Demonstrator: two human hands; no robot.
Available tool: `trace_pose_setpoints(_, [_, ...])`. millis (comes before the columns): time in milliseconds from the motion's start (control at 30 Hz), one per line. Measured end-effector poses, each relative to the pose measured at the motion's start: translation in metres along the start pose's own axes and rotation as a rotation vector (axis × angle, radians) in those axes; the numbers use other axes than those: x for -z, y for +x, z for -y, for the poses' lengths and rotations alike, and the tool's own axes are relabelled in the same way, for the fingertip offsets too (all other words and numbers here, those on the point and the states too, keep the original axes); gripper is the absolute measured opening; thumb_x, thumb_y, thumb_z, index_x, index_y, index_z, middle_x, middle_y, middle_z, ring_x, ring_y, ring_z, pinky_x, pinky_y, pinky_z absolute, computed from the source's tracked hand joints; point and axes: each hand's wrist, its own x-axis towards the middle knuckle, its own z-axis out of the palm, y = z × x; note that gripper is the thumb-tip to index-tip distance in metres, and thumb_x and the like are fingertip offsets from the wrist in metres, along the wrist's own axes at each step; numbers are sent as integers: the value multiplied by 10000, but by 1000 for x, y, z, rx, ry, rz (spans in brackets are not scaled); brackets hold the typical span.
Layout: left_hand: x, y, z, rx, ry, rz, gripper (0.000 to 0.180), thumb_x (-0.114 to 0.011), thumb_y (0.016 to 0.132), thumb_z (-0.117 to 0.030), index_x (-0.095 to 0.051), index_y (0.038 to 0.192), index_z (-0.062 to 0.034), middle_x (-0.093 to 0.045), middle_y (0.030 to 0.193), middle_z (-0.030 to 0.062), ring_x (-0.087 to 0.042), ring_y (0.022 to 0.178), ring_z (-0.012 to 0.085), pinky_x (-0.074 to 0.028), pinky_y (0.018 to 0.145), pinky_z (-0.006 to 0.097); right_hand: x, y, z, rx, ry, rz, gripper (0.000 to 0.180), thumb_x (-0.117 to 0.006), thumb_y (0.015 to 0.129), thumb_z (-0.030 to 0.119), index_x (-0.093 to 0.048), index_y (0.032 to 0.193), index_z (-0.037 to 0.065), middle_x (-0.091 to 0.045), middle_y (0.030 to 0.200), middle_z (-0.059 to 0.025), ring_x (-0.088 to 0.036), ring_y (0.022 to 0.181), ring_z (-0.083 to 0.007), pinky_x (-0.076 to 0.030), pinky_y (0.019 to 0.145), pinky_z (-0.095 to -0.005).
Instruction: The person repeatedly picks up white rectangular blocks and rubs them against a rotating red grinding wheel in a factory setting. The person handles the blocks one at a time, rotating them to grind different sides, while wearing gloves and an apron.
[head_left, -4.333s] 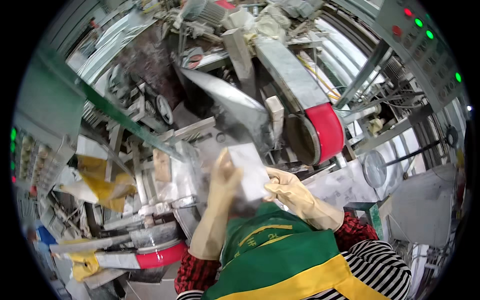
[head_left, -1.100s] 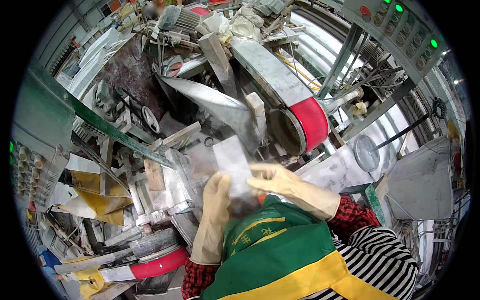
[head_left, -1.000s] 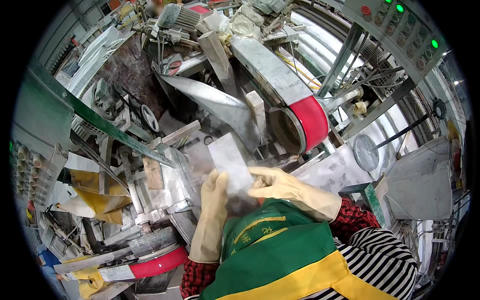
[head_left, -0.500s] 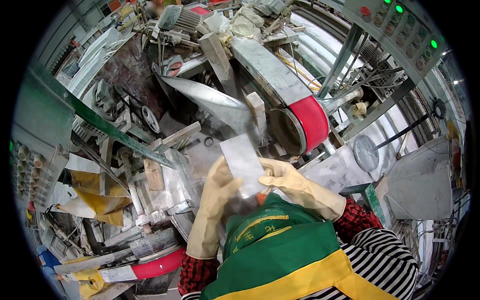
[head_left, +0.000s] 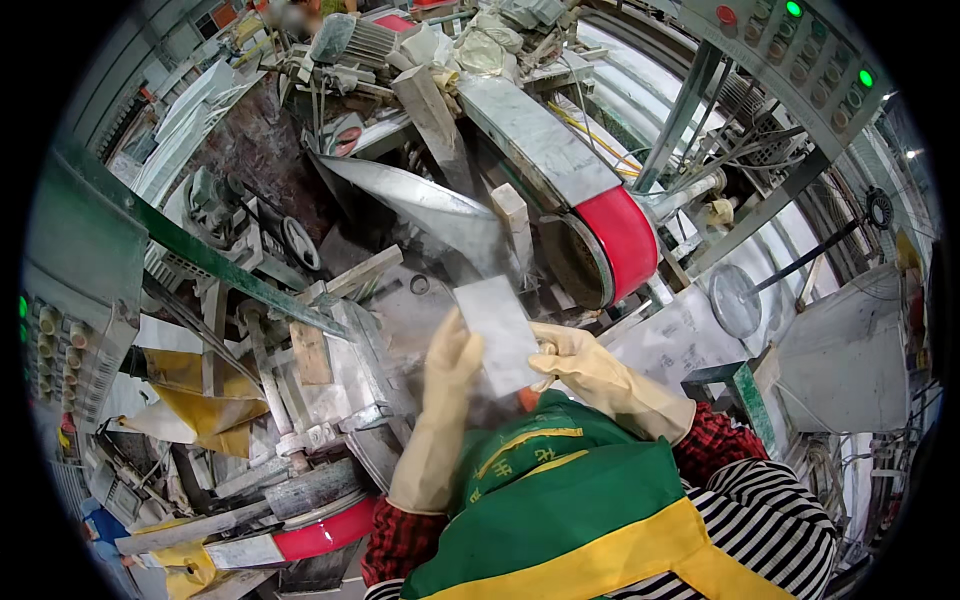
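A white rectangular tile [head_left: 497, 335] is held up in front of my apron, its face tilted toward me. My right hand [head_left: 590, 368], in a cream rubber glove, pinches its lower right edge with the thumb on the front. My left hand [head_left: 452, 352], gloved alike and slightly blurred, closes on the tile's left edge, with some fingers hidden. Below the tile, a bit of something orange [head_left: 528, 398] shows at the top of my green apron [head_left: 560, 500].
Ahead stands a belt machine with a red band [head_left: 618, 245] and a curved metal sheet [head_left: 410, 195]. Another red belt [head_left: 320, 528] is at lower left. A control panel [head_left: 790, 60] hangs upper right, another [head_left: 75, 340] at left. A green bar [head_left: 240, 270] crosses the left side.
The tile has shifted slightly right and down, and turned a little. My left hand has moved from its lower front toward the left edge. My right hand keeps its pinch.
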Motion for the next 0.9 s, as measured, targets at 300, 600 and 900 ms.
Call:
trace_pose_setpoints(300, [-8, -32, -20, 260, -3, 248, 475, -596, 978, -189, -515, 1420, -36, -639, 1296, 55, -594, 1165, 129, -514, 927, 304, 15, 1, -5, 68, -90, -100, 612, -714, 933, 160, -465, 1466, -11, -666, 1033, 15, -594, 863, -44, -491, 742, -205])
trace_pose_setpoints(600, [2, -29, -6, 396, -76, 180, 394, -647, 981, -195, -581, 1351, -76, -665, 1062, -31, -581, 740, -1, -553, 730, 199, 23, 22, 21, 49, -479, -318, 334, -735, 931, 345, -691, 922, 14, -623, 689, 13, -543, 617, -57, -405, 550, -236])
trace_pose_setpoints(900, [5, -25, -2, 449, -100, 120, 396, -626, 989, -164, -565, 1366, -60, -674, 1111, -17, -601, 785, 4, -520, 703, 161, 30, 9, 12, 130, -456, 65, 812, -808, 827, 144, -406, 1524, 42, -682, 988, -43, -593, 780, -64, -488, 646, -229])
